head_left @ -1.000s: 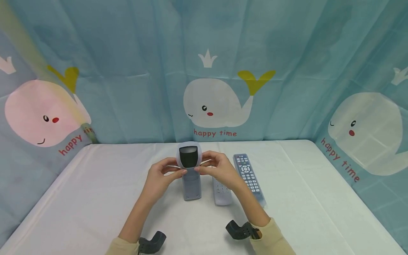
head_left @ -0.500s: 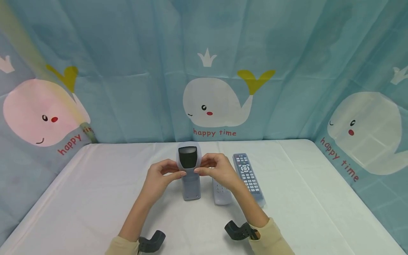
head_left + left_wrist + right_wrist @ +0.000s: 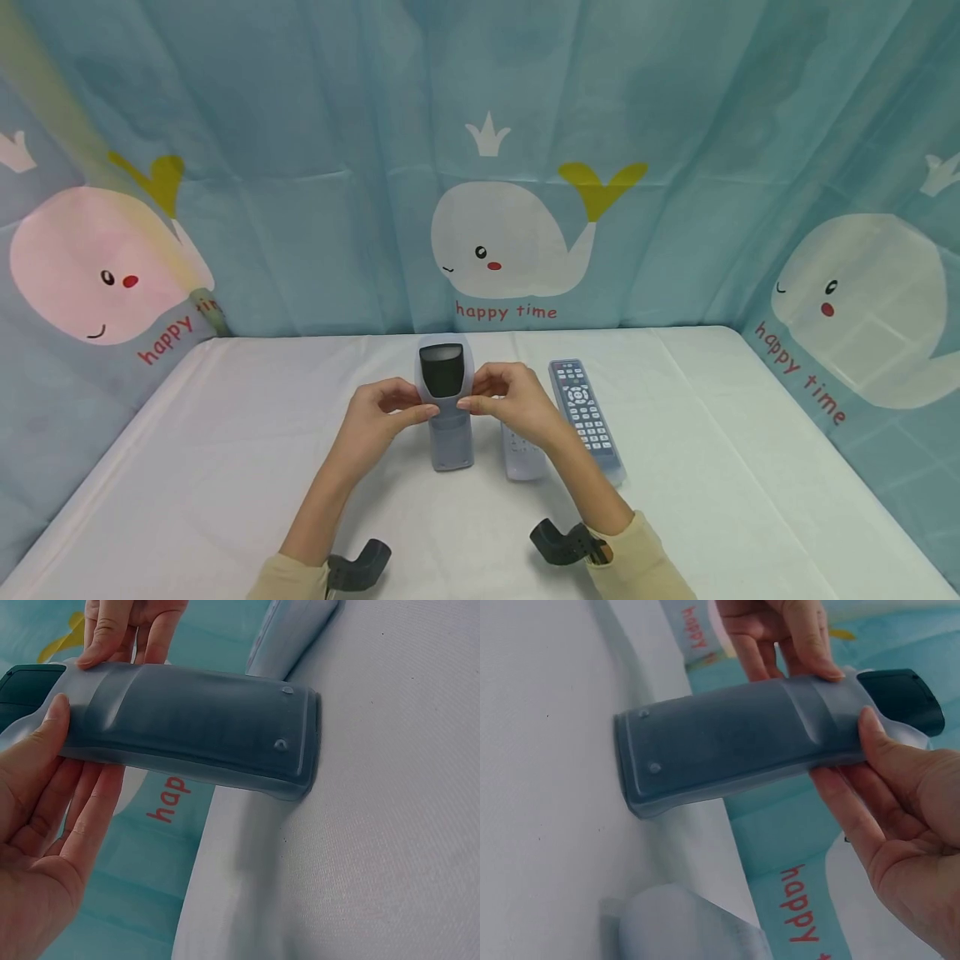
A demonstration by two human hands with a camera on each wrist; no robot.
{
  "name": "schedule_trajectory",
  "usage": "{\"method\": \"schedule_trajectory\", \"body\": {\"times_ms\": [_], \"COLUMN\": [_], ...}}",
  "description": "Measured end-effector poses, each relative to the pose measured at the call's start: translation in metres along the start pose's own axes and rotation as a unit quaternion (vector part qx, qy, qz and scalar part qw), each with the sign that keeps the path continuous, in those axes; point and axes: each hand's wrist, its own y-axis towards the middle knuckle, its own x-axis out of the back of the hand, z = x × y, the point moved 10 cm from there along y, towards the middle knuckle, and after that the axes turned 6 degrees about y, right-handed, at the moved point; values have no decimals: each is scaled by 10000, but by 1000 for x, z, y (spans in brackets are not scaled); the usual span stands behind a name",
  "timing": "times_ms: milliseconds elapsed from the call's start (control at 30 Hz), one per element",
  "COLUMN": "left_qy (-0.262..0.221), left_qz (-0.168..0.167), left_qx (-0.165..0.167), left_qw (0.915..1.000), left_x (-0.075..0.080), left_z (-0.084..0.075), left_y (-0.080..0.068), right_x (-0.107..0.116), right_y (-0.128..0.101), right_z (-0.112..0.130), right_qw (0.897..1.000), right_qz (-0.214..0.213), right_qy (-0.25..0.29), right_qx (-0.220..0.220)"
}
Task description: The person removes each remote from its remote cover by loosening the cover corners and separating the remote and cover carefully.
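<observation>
Head view shows a person standing a grey handheld remote with a dark screen end, sheathed in a translucent soft silicone sleeve (image 3: 447,398), upright on the white cloth-covered table (image 3: 225,467), its base end down on the cloth and its dark screen end up, tipped slightly back toward the blue whale-print curtain (image 3: 517,167). The remote's long axis runs near vertical, and both hands meet it just below the screen, so most of the body lies below the grip and only the screen end rises above it. The left hand (image 3: 378,421) pinches the remote's left edge between thumb and curled fingers; the right hand (image 3: 510,402) pinches the right edge at the same height, thumb in front. The left wrist view shows the left thumb (image 3: 52,724) pressed flat on the sleeved face with the fingers behind, and the right wrist view shows the right thumb (image 3: 877,739) likewise, so each hand is grasping the sleeved remote. Neither hand sits nearer: they face each other across the narrow width. Just beside the remote, partly under the right hand, lies a white flat remote (image 3: 522,458), and next to that a blue-grey many-buttoned remote in a clear cover (image 3: 587,417), both lengthwise on the table.
</observation>
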Motion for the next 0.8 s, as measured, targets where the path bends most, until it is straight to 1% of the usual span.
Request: {"method": "schedule_trajectory", "body": {"times_ms": [533, 700, 800], "left_qy": [-127, -201, -241], "left_qz": [233, 288, 333], "left_qx": [59, 61, 83], "left_qw": [9996, 9994, 9991], "left_x": [-6, -7, -7], "left_z": [10, 12, 14], "left_y": [2, 2, 1], "right_x": [-3, -4, -5], "right_y": [0, -1, -1], "right_z": [-5, -7, -9], "right_qw": [9998, 9998, 9998], "right_qz": [93, 83, 41], "right_qy": [-149, -180, -179], "right_qx": [91, 57, -46]}}
